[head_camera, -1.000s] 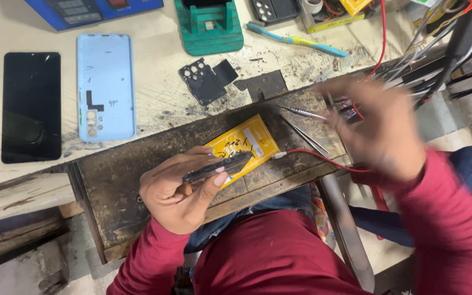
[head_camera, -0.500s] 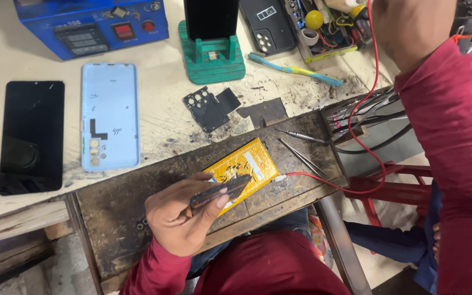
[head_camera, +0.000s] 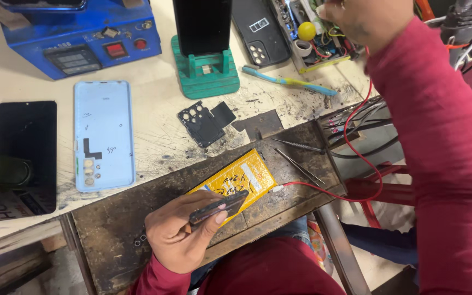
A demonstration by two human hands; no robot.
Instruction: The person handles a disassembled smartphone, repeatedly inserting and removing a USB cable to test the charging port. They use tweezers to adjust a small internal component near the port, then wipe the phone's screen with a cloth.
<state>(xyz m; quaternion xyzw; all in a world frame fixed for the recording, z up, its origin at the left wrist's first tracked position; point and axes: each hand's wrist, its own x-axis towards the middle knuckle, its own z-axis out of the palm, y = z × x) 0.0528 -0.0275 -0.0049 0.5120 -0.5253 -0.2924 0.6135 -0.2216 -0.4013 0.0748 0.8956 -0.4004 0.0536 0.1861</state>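
Note:
My left hand [head_camera: 178, 235] grips a small dark oblong part [head_camera: 218, 206] and presses it on the lower end of a yellow phone battery [head_camera: 241, 179] lying on a worn dark metal plate [head_camera: 121, 229]. A red wire [head_camera: 364, 180] runs from the battery's right side up toward my right hand [head_camera: 359, 19]. My right hand is raised at the top edge over an open tray of small parts [head_camera: 315, 41]; its fingers are bunched, and what they pinch is hidden.
On the pale table lie a black phone screen [head_camera: 23, 158], a light blue back cover [head_camera: 103, 134] and a black camera frame piece [head_camera: 206, 123]. A green stand [head_camera: 206, 68] holds a phone. A blue machine [head_camera: 83, 38] stands behind. Tweezers [head_camera: 299, 164] lie near the battery.
My right arm has gone from the wires beside the plate up to the parts tray at the back. My left hand has kept the dark part on the battery.

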